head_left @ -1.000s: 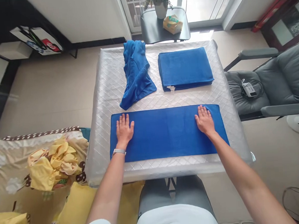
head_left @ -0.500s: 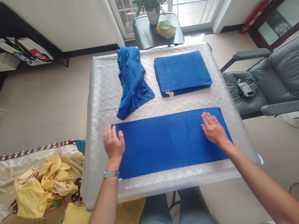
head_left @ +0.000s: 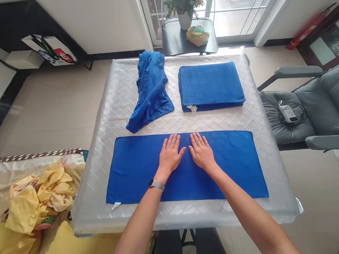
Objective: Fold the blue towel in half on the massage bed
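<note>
A blue towel (head_left: 137, 171) lies flat and lengthwise across the near part of the table, a small white tag showing at its near left corner. On its middle, close to the far edge, my left hand (head_left: 170, 153) rests flat with the fingers stretched out. My right hand (head_left: 202, 152) lies flat just beside it, a small gap between the two thumbs. Farther back is a neat stack of folded blue towels (head_left: 211, 85) with white tags at its front. Left of the stack, a crumpled blue towel (head_left: 151, 89) lies in a loose heap.
A silvery quilted cover (head_left: 98, 185) drapes the table. Behind it stands a dark chair (head_left: 168, 37) with a potted plant (head_left: 185, 18) and a yellow packet (head_left: 197, 36). A grey armchair (head_left: 296, 129) is at the right; yellow fabric (head_left: 28, 208) is heaped at the left.
Both hands have moved inward from the towel's two ends to its middle, staying flat on it. The camera view has shifted slightly. The stack and crumpled towel stay in place.
</note>
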A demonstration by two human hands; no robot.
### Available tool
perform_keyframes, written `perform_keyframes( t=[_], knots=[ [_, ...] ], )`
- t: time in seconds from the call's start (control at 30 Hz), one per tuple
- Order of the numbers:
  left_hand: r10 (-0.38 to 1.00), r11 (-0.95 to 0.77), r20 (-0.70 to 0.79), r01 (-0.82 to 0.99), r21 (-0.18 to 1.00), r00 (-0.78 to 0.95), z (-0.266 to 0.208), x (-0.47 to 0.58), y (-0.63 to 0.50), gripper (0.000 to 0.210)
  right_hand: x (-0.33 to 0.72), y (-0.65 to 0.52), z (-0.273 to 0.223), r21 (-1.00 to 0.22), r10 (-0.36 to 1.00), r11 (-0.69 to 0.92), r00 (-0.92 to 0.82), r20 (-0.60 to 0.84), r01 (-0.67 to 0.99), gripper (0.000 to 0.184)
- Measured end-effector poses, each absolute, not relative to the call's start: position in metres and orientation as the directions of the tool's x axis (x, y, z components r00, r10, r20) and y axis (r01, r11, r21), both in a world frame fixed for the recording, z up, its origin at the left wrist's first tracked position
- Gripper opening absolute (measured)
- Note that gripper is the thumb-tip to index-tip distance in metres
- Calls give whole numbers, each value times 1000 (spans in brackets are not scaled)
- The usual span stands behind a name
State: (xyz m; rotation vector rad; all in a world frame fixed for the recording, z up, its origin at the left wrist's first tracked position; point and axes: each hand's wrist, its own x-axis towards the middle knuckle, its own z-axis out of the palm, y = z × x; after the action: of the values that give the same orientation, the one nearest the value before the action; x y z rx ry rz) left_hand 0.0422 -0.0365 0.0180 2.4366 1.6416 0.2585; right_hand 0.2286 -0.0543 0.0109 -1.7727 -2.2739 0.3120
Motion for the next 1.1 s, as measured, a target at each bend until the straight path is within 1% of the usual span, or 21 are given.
perform_keyframes(
  t=[0.07, 0.17, 0.27, 0.37, 0.47, 0.57, 0.67, 0.73, 0.77, 0.83, 0.97, 1.03, 1.1],
  knots=[
    [961, -274, 19, 937, 216, 276, 17, 13, -39, 64, 262, -62, 10, -291, 975, 223, -211, 71, 931, 58],
    [990, -140, -5, 976, 168, 143, 16, -48, -40, 68, 330, -73, 9, -234, 988, 147, -132, 77, 961, 58],
    [994, -97, -34, 984, 152, 104, 13, -112, -38, 70, 396, -81, 3, -183, 998, 30, -19, 66, 983, 58],
    [999, -24, -18, 986, 163, 28, 8, -155, -34, 72, 436, -86, -4, -149, 992, -96, 107, 71, 984, 61],
    [999, 34, 28, 982, 186, -40, 2, -169, -33, 73, 448, -88, -7, -112, 988, -133, 141, 67, 985, 63],
    [998, 30, 52, 980, 194, -41, 1, -165, -33, 74, 444, -88, -1, -74, 983, -166, 171, 65, 983, 62],
    [997, 22, 74, 979, 202, -37, 1, -160, -35, 73, 425, -92, 9, -48, 955, -259, 263, 136, 965, 62],
    [995, 15, 90, 978, 208, -35, 2, -159, -36, 71, 397, -97, 15, -54, 931, -301, 306, 200, 952, 63],
    [995, 7, 94, 977, 212, -27, 1, -160, -36, 70, 378, -98, 18, -64, 928, -295, 302, 219, 953, 63],
    [995, -8, 101, 975, 222, -15, 1, -160, -36, 69, 331, -100, 22, -93, 945, -219, 234, 226, 971, 64],
    [993, -3, 117, 972, 236, -25, 2, -160, -35, 68, 230, -89, 26, -200, 980, 52, -12, 199, 978, 64],
    [994, 2, 110, 972, 236, -29, 3, -160, -35, 68, 194, -77, 24, -246, 976, 156, -112, 184, 957, 63],
    [995, 6, 96, 972, 235, -29, 4, -160, -35, 68, 177, -66, 19, -271, 976, 191, -152, 158, 943, 61]
  ],
)
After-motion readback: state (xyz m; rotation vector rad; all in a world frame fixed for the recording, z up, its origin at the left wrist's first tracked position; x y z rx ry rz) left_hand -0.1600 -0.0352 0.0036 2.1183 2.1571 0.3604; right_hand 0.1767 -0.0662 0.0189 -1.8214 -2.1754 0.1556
